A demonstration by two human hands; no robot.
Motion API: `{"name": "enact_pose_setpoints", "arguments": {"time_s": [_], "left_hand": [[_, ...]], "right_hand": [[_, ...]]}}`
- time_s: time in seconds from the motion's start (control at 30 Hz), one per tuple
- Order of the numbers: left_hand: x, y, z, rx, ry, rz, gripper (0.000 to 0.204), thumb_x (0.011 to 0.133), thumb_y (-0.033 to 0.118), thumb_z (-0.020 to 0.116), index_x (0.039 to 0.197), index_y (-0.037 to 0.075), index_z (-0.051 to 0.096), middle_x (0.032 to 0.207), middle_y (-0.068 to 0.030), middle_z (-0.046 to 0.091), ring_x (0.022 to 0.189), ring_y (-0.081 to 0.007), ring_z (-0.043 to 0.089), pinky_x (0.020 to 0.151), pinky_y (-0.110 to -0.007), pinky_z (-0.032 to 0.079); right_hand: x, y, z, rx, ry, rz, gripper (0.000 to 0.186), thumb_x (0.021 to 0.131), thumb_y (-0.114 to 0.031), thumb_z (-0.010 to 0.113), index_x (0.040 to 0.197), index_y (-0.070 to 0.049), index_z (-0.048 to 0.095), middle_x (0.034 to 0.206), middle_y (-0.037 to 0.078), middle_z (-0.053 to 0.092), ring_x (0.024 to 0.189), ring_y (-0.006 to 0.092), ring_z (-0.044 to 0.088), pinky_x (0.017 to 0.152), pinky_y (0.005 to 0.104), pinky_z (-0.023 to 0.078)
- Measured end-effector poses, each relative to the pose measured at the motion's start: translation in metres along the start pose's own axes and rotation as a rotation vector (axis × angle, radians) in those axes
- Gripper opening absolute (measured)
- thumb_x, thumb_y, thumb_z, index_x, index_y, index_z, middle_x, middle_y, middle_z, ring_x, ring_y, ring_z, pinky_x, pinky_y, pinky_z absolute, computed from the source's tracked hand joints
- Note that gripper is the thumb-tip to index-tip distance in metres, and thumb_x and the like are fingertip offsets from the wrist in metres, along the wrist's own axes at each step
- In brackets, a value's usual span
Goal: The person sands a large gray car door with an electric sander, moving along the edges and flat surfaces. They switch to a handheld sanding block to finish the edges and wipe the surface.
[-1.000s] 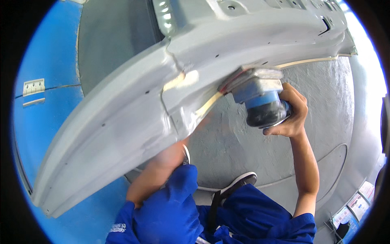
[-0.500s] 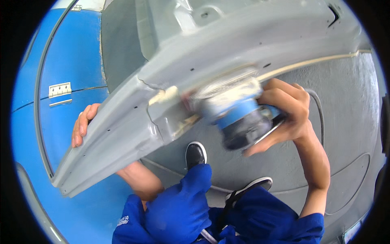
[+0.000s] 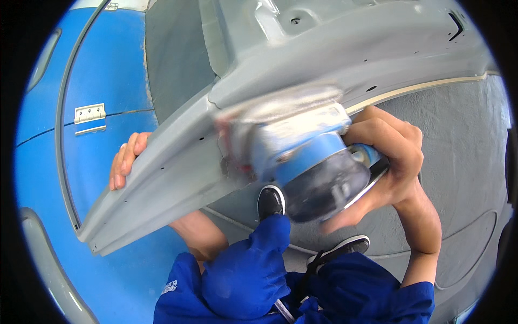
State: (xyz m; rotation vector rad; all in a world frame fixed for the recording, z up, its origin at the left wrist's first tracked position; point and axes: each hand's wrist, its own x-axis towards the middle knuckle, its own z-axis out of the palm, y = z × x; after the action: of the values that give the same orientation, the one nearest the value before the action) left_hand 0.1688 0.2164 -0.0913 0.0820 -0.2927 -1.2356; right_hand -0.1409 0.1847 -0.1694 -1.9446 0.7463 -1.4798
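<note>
Over the gray floor (image 3: pixel 458 162), a long, curved gray panel (image 3: pixel 302 67) reaches from its low left tip up to the far right. The blue and black sander (image 3: pixel 313 156) is at the panel's near edge, closer to the left tip than to the right end, and it looks blurry. Its flat pad seems to lie against the panel, but the blur hides just where they touch. The person's right hand (image 3: pixel 389 154) is wrapped around the sander's body. The left hand (image 3: pixel 128 159) has its fingers bent over the far edge, by the left tip, holding the panel; its palm is hidden. A thin cream strip (image 3: pixel 431 86) runs along the near edge, right of the sander. The rubbing looks partly done. The left part seems even, but the covered spot under the sander is probably not finished, and nobody can tell how smooth it is.
</note>
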Motion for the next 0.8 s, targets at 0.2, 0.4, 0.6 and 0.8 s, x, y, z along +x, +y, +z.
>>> {"name": "enact_pose_setpoints", "arguments": {"time_s": [0.2, 0.4, 0.6, 0.8], "left_hand": [[0.001, -0.004, 0.009, 0.181, -0.005, -0.021, 0.019, 0.083, 0.015, 0.061, 0.065, 0.020, 0.065, 0.072, 0.0073, 0.063, 0.084, -0.0103, 0.056, 0.092, -0.028, 0.040], [0.002, -0.006, 0.004, -0.063, -0.016, -0.103, 0.018, 0.081, 0.014, 0.061, 0.064, 0.020, 0.063, 0.072, 0.0067, 0.061, 0.085, -0.0107, 0.054, 0.094, -0.029, 0.041], [-0.001, -0.002, 0.005, -0.009, -0.015, -0.114, 0.017, 0.081, 0.015, 0.060, 0.065, 0.019, 0.061, 0.072, 0.0058, 0.058, 0.086, -0.0110, 0.053, 0.094, -0.030, 0.040], [-0.006, 0.002, 0.003, 0.008, -0.037, -0.111, 0.018, 0.084, 0.013, 0.057, 0.067, 0.018, 0.060, 0.074, 0.0046, 0.058, 0.085, -0.0112, 0.053, 0.095, -0.029, 0.039]], "right_hand": [[-0.015, 0.007, -0.015, -0.122, -0.032, -0.012, 0.075, 0.050, -0.065, 0.096, 0.081, -0.003, 0.067, 0.068, 0.005, 0.058, 0.054, 0.0175, 0.060, 0.048, 0.0296, 0.046], [-0.033, 0.031, -0.030, -0.236, -0.071, -0.011, 0.075, 0.050, -0.065, 0.096, 0.082, -0.004, 0.067, 0.067, 0.004, 0.055, 0.054, 0.0165, 0.057, 0.047, 0.0291, 0.044], [-0.046, 0.036, -0.061, -0.438, -0.123, -0.040, 0.075, 0.055, -0.070, 0.092, 0.083, -0.005, 0.068, 0.067, 0.000, 0.054, 0.053, 0.0123, 0.055, 0.044, 0.0284, 0.042], [-0.022, 0.021, -0.027, -0.212, -0.077, -0.026, 0.075, 0.048, -0.062, 0.096, 0.084, -0.004, 0.067, 0.066, 0.004, 0.050, 0.052, 0.0182, 0.054, 0.046, 0.0300, 0.043]]}}
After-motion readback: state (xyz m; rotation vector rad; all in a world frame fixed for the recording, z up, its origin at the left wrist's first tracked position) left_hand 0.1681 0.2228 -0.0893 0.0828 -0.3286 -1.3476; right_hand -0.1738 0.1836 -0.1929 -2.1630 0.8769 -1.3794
